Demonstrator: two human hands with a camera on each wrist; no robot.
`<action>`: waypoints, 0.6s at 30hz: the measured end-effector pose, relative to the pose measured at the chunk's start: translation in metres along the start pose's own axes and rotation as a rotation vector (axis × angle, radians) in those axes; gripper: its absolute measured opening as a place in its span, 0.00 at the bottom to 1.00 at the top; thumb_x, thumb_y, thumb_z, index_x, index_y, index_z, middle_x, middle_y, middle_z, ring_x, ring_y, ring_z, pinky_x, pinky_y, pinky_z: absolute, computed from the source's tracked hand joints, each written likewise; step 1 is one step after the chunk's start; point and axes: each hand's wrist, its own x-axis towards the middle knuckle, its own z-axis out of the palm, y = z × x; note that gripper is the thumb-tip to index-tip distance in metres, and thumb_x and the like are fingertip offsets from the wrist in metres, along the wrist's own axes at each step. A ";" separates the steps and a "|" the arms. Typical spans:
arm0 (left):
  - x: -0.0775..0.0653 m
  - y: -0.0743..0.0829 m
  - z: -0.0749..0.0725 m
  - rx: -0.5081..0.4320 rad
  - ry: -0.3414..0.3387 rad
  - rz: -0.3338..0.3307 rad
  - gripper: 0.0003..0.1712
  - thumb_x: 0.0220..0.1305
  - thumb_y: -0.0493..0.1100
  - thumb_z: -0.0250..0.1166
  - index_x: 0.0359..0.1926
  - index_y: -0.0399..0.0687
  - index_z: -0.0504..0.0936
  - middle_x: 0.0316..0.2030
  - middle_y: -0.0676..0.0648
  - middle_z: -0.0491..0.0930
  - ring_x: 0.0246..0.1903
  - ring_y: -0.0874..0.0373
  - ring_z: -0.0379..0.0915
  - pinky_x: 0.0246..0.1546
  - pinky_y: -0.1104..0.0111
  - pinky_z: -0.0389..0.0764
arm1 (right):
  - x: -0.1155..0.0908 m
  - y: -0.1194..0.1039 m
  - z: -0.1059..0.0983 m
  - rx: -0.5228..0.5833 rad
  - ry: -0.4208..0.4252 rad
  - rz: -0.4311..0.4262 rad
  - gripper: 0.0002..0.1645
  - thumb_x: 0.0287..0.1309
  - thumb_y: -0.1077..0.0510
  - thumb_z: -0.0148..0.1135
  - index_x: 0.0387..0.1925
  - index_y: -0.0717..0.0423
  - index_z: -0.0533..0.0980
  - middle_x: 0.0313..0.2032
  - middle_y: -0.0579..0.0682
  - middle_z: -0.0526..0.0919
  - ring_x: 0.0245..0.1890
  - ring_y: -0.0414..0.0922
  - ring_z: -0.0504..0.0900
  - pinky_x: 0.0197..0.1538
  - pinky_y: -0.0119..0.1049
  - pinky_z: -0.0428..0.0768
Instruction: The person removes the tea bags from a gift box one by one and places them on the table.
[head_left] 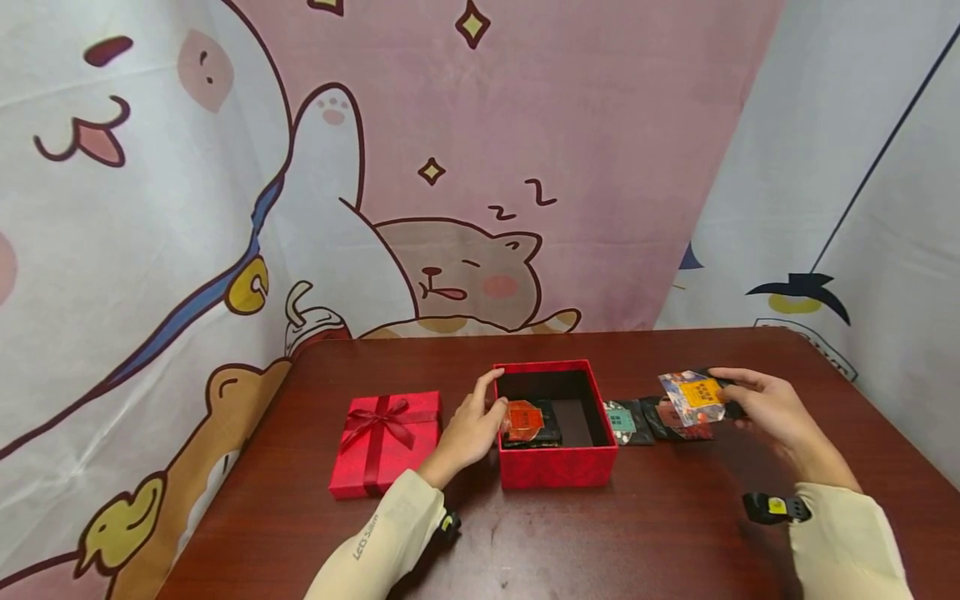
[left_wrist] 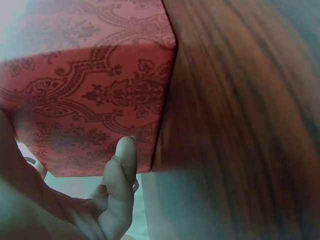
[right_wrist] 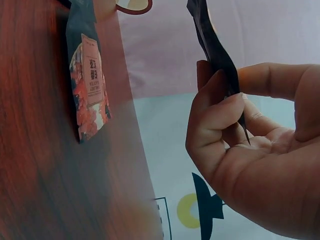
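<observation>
The red gift box (head_left: 557, 467) stands without its lid, dark inside. My left hand (head_left: 471, 427) holds its left wall, the index finger at the far left corner and the thumb at the rim; in the left wrist view a bent finger (left_wrist: 126, 155) touches the patterned outside. Within the box lies a black packet with an orange-red label (head_left: 525, 421). Raised to the right of the box, a packet with a yellow label (head_left: 699, 394) is pinched by my right hand (head_left: 772, 408). Seen edge-on in the right wrist view, this packet (right_wrist: 220, 52) is dark and thin, between thumb and fingers.
Beside the box on the right lie a packet with a green label (head_left: 622, 421) and a packet with a reddish label (head_left: 678, 423). The red lid with a ribbon bow (head_left: 386, 446) lies left of the box. A printed cloth (head_left: 600, 150) hangs behind the brown table (head_left: 667, 533).
</observation>
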 end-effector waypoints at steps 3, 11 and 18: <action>0.000 0.000 0.000 0.000 -0.003 0.005 0.28 0.74 0.51 0.49 0.73 0.66 0.59 0.28 0.44 0.84 0.24 0.61 0.73 0.32 0.61 0.71 | 0.000 0.002 0.000 0.009 0.002 0.006 0.32 0.71 0.54 0.50 0.70 0.66 0.62 0.56 0.69 0.68 0.30 0.45 0.75 0.29 0.38 0.79; 0.001 0.000 0.000 -0.007 -0.011 0.006 0.28 0.74 0.52 0.48 0.73 0.66 0.59 0.28 0.44 0.83 0.23 0.61 0.73 0.32 0.61 0.71 | 0.001 0.007 -0.002 0.046 0.001 0.024 0.32 0.71 0.53 0.51 0.70 0.66 0.63 0.57 0.68 0.67 0.32 0.45 0.76 0.30 0.37 0.79; 0.001 0.000 0.001 0.045 0.014 -0.017 0.28 0.73 0.54 0.48 0.72 0.68 0.59 0.28 0.47 0.82 0.30 0.59 0.72 0.35 0.60 0.71 | 0.002 0.010 -0.005 0.025 0.010 0.021 0.32 0.72 0.54 0.49 0.71 0.67 0.61 0.58 0.68 0.67 0.33 0.41 0.75 0.31 0.38 0.79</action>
